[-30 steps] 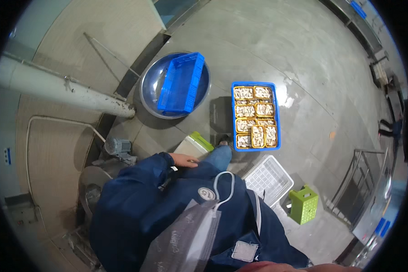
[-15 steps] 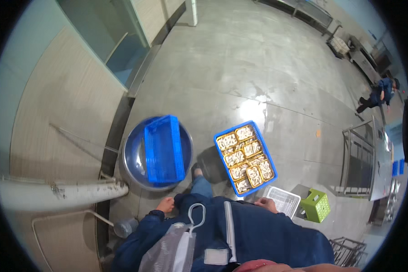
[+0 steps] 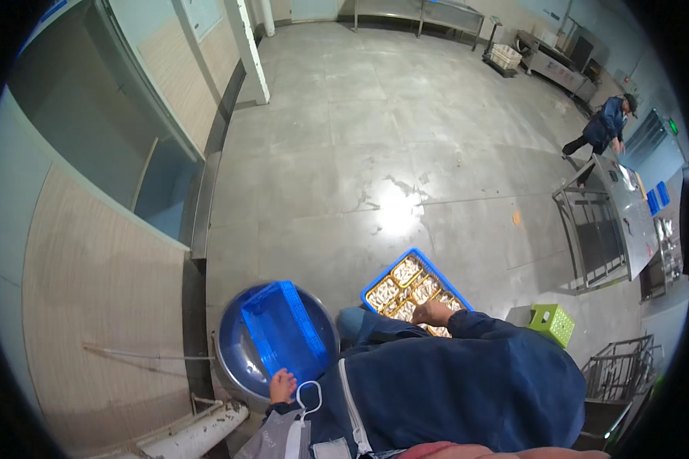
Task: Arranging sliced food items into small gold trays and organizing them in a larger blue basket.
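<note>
My right hand (image 3: pixel 434 312) reaches over the near part of a blue crate (image 3: pixel 441 274). The crate holds several gold-rimmed trays (image 3: pixel 407 269) filled with pale, whitish pieces too small to name. The fingers of that hand point down at the trays, and whether they grip one cannot be seen. At the left, my left hand (image 3: pixel 282 386) is beside the near end of an empty blue plastic basket (image 3: pixel 289 336), fingers loosely apart and holding nothing. The basket rests tilted in a large round metal basin (image 3: pixel 239 353). My sleeve and jacket hide the crate's near end.
A green stool (image 3: pixel 553 324) stands right of my arm, with a metal rack (image 3: pixel 620 371) nearby. Farther right is a steel table (image 3: pixel 624 222), where another person (image 3: pixel 606 126) stands. A white pipe (image 3: pixel 199 432) runs low at the left wall. The grey floor has wet patches.
My right hand has moved left and away from me, over the trays. My left hand is now close to the basket. The view has shifted, and the white basket is now hidden.
</note>
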`<state>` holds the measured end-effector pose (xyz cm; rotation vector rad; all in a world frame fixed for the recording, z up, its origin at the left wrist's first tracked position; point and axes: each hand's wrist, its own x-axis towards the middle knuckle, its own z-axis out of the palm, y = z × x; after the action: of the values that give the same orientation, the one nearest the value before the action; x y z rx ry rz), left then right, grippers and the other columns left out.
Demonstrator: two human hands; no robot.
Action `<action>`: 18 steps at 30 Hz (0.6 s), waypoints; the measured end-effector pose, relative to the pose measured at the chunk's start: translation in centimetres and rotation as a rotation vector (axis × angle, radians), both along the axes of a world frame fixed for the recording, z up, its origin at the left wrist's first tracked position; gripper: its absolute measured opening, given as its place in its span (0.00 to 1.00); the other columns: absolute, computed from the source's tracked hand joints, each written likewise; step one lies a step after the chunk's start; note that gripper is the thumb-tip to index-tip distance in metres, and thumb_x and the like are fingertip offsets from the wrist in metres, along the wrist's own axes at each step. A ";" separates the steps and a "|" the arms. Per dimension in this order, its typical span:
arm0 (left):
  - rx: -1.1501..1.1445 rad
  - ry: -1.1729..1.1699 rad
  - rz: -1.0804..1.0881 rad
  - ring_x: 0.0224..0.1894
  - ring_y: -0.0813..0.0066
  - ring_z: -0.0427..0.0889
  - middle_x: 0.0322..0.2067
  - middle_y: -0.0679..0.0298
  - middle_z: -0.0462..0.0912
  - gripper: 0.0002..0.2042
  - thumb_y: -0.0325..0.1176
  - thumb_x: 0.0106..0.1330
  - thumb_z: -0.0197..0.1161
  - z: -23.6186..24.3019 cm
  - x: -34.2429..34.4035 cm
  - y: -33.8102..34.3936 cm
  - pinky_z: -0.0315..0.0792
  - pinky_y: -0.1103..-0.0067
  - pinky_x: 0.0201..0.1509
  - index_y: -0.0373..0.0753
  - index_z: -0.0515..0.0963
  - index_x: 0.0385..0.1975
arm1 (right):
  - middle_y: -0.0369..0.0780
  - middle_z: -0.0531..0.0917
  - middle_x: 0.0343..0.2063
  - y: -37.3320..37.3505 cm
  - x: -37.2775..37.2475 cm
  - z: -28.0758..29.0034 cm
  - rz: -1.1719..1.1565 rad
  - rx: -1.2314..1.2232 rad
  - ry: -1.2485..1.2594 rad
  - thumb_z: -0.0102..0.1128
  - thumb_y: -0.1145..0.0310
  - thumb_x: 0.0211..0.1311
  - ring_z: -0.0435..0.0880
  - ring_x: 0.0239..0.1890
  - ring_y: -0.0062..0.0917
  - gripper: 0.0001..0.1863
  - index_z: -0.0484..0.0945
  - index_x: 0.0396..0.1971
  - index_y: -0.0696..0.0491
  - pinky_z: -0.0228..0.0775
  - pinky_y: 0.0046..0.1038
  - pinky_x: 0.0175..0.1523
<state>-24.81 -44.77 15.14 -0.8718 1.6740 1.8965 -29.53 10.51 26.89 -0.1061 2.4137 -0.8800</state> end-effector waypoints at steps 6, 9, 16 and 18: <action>0.164 -0.238 0.106 0.34 0.68 0.80 0.38 0.57 0.80 0.18 0.42 0.67 0.54 -9.4 -0.8 3.0 0.76 0.73 0.36 0.38 0.69 0.50 | 0.44 0.83 0.35 3.4 -7.0 -3.5 0.123 0.211 -0.147 0.51 0.52 0.56 0.81 0.39 0.41 0.17 0.82 0.36 0.45 0.71 0.41 0.43; 0.082 -0.259 0.083 0.34 0.68 0.80 0.38 0.57 0.80 0.18 0.42 0.67 0.55 -9.0 -4.2 4.7 0.76 0.73 0.37 0.38 0.69 0.50 | 0.45 0.83 0.37 5.7 -12.0 -8.1 0.322 0.253 -0.184 0.48 0.59 0.57 0.81 0.44 0.39 0.16 0.82 0.36 0.49 0.71 0.39 0.47; -0.059 -0.216 0.008 0.34 0.68 0.80 0.38 0.57 0.81 0.18 0.43 0.67 0.55 -4.7 -24.2 9.3 0.75 0.73 0.38 0.37 0.70 0.49 | 0.41 0.83 0.40 7.9 -30.1 -5.2 0.119 0.100 -0.198 0.48 0.67 0.59 0.79 0.46 0.35 0.15 0.80 0.43 0.47 0.69 0.36 0.51; -0.090 -0.204 -0.010 0.34 0.68 0.80 0.38 0.57 0.81 0.18 0.43 0.67 0.55 -4.0 -29.1 9.8 0.75 0.73 0.38 0.37 0.70 0.49 | 0.40 0.84 0.36 8.6 -36.9 -1.7 -0.014 0.020 0.014 0.50 0.70 0.57 0.82 0.40 0.35 0.12 0.81 0.39 0.48 0.72 0.35 0.45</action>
<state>-53.95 -34.95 11.14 -1.0525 1.6453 1.6740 -66.46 19.15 25.16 -0.0882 2.4390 -0.8637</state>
